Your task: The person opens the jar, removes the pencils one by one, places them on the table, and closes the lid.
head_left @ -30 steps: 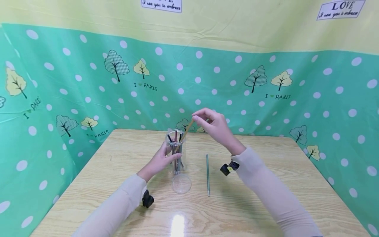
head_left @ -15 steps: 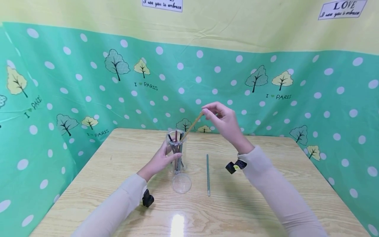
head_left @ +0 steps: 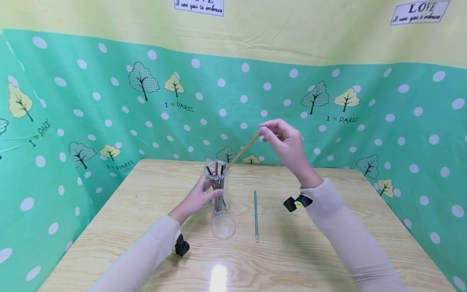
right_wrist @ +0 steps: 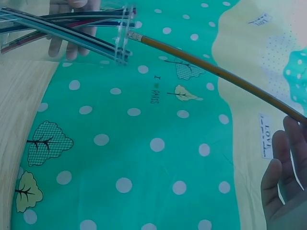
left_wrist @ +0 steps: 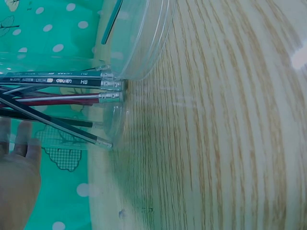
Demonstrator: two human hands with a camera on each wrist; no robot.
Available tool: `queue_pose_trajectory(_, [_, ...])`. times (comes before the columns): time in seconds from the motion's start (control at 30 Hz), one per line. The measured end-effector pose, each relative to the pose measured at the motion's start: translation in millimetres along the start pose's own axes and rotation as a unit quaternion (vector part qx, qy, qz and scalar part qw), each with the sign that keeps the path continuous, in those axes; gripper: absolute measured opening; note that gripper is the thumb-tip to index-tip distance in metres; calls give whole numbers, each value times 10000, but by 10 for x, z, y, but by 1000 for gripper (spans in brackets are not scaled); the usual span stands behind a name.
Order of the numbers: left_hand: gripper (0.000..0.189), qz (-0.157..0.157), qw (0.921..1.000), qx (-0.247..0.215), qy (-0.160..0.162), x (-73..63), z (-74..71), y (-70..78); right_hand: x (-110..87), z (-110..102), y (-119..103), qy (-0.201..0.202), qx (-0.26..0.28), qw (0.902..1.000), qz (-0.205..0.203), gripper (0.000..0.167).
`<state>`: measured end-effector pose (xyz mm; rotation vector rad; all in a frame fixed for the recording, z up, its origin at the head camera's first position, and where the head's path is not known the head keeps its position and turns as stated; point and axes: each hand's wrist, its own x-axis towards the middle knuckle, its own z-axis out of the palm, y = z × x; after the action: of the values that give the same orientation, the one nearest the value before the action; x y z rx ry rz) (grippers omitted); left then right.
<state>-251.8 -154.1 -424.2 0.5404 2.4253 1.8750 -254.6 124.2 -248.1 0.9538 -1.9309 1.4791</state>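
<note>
My left hand (head_left: 198,196) grips a clear plastic jar (head_left: 227,184) that stands upright on the table. Several dark pencils and a red one (left_wrist: 62,99) lean inside it, their metal-capped eraser ends at the bottom in the left wrist view. Between thumb and fingertips, my right hand (head_left: 286,144) pinches a yellow pencil (head_left: 243,150) by its upper end. The pencil slants down to the left, its eraser end (right_wrist: 134,35) at the jar's mouth in the right wrist view. A green pencil (head_left: 256,217) lies on the table to the right of the jar.
A clear round lid (head_left: 224,226) lies on the wooden table (head_left: 310,243) just in front of the jar. Behind the table hangs a green and yellow printed curtain (head_left: 204,101). Each wrist carries a small black camera (head_left: 181,245).
My right hand has moved up and to the right, drawing the yellow pencil out of the jar's mouth and tilting it more. The left hand and jar have stayed in place.
</note>
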Motion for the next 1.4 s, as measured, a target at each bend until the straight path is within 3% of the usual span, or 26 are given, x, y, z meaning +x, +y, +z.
queue_pose_trajectory(0.17, [87,39,10000,9,-6,2,-5,-7,5,-33,-213,25,33,10000,62,15])
queue_pose_trajectory(0.33, [86,55,10000,35,-5,5,-4,-10,5,-71,-239,50,-20,9999,164,17])
queue_pose_trajectory(0.57, [88,6,10000,16,19,2,-5,-9,-10,-128,62,32,-243,9992,305,16])
queue_pose_trajectory(0.73, [89,-66,10000,15,28,-7,0,17,-50,-159,160,-87,-413,9980,479,17])
queue_pose_trajectory(1.03, [87,-187,9998,54,-69,-119,13,328,-103,-168,322,-271,-624,9936,904,19])
queue_pose_trajectory(1.27, [91,-149,9999,22,1,-15,5,44,-178,-188,483,-503,-544,9863,1476,25])
queue_pose_trajectory(1.4, [91,-61,10000,46,2,-3,7,4,-230,-213,597,-647,-632,9809,1720,32])
